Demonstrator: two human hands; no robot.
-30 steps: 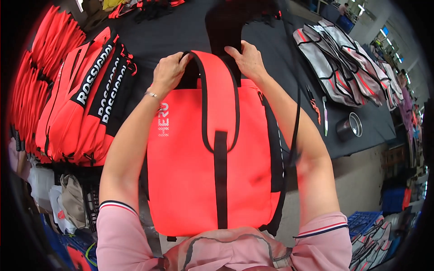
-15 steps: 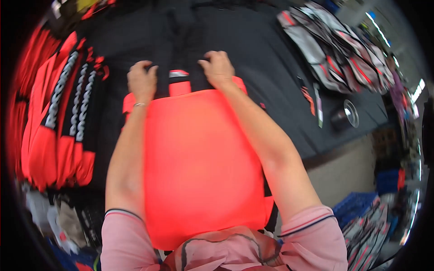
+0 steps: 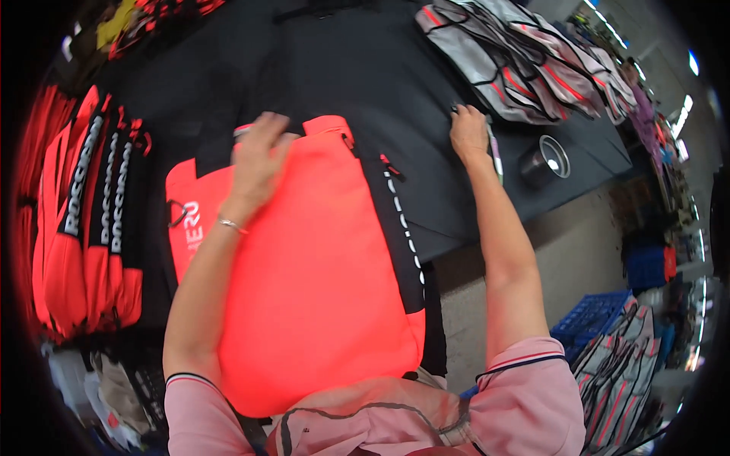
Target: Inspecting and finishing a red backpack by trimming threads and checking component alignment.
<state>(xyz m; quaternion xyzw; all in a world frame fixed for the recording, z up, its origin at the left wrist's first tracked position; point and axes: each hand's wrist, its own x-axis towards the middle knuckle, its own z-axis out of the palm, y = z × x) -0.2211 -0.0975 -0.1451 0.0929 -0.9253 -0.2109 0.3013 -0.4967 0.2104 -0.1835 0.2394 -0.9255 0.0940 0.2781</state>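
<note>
A black-covered table (image 3: pixel 365 83) carried the orange bag (image 3: pixel 304 281), which I saw hanging past its near edge toward the person. The left hand (image 3: pixel 258 156) lay flat, fingers spread, on the bag's top. The right hand (image 3: pixel 469 131) reached across bare cloth, fingers curled on a pen-like tool (image 3: pixel 496 156) beside a dark cup (image 3: pixel 545 160).

Red-and-black bags (image 3: pixel 84 228) stacked at 9 o'clock, grey bags (image 3: pixel 525 61) piled at 1 o'clock, blue crate (image 3: pixel 597 323) on floor at 4 o'clock.
</note>
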